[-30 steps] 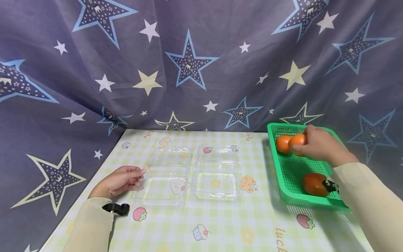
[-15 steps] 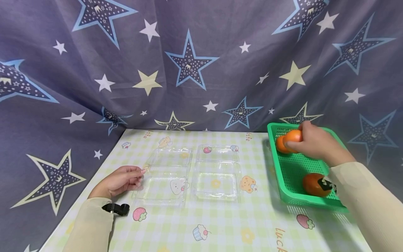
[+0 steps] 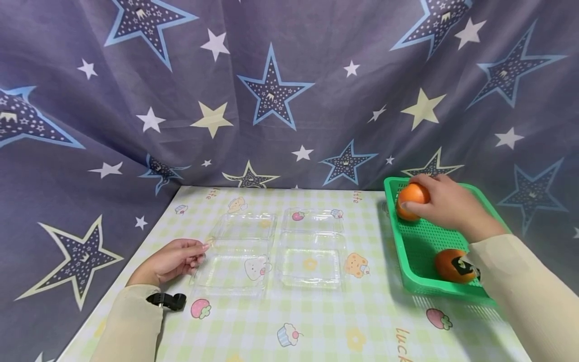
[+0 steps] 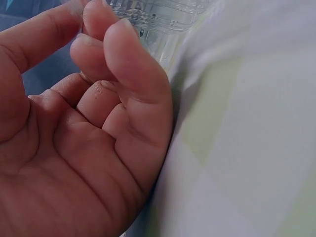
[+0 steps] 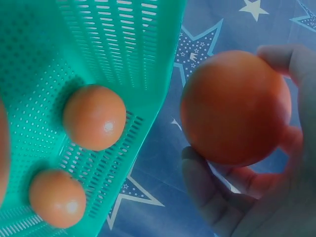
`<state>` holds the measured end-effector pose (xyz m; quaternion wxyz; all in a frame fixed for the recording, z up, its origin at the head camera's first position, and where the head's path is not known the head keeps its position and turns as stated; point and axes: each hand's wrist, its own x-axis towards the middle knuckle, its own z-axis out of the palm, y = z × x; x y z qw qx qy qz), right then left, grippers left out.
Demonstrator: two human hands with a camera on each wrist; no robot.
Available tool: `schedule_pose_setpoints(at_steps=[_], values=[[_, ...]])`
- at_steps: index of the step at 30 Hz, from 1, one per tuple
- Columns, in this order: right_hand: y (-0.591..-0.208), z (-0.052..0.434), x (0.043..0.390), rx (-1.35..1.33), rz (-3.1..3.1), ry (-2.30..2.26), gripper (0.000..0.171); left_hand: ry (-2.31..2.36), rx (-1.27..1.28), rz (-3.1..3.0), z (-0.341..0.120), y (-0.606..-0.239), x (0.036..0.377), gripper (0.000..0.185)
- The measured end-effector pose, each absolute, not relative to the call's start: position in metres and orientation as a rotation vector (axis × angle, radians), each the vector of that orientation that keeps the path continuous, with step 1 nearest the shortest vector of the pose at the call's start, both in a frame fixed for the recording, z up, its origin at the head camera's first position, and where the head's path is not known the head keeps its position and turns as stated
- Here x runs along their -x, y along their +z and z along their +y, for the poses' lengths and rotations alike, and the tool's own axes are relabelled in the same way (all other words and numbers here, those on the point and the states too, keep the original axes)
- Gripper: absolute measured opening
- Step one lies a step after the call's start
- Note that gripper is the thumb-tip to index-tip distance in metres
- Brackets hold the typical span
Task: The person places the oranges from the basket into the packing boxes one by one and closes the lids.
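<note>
The right hand (image 3: 448, 206) has a full grip on one round orange fruit (image 3: 412, 195), lifted above the green perforated plastic basket (image 3: 420, 251). Both clear plastic clamshell boxes (image 3: 271, 251) on the desk (image 3: 316, 327) are empty, so packing has barely begun. The left hand (image 3: 174, 259) rests loosely curled, fingertips touching the nearer box's edge.

At right of frame, right hand (image 3: 445, 205) gripping an orange (image 3: 410, 197) above the far end of a green basket (image 3: 422, 246); another orange (image 3: 452, 265) lying at its near end. At lower left, left hand (image 3: 169, 261) touching a clear plastic box (image 3: 237, 251); second clear box (image 3: 312, 249) just beside, on checked tablecloth (image 3: 316, 322).
</note>
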<state>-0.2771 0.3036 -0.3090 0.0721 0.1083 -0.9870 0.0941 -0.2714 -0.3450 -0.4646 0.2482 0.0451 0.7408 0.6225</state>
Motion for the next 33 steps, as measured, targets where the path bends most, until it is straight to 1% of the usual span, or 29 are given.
schedule_pose_setpoints(at_steps=[19,33], values=[[-0.303,0.284,0.271,-0.365,-2.987,0.239,0.058,1.704,-0.145,2.006,-0.344,-0.464,0.273,0.026],[-0.303,0.266,0.271,-0.410,-2.952,0.329,0.057,1.720,-0.135,1.996,-0.344,-0.464,0.270,0.024]])
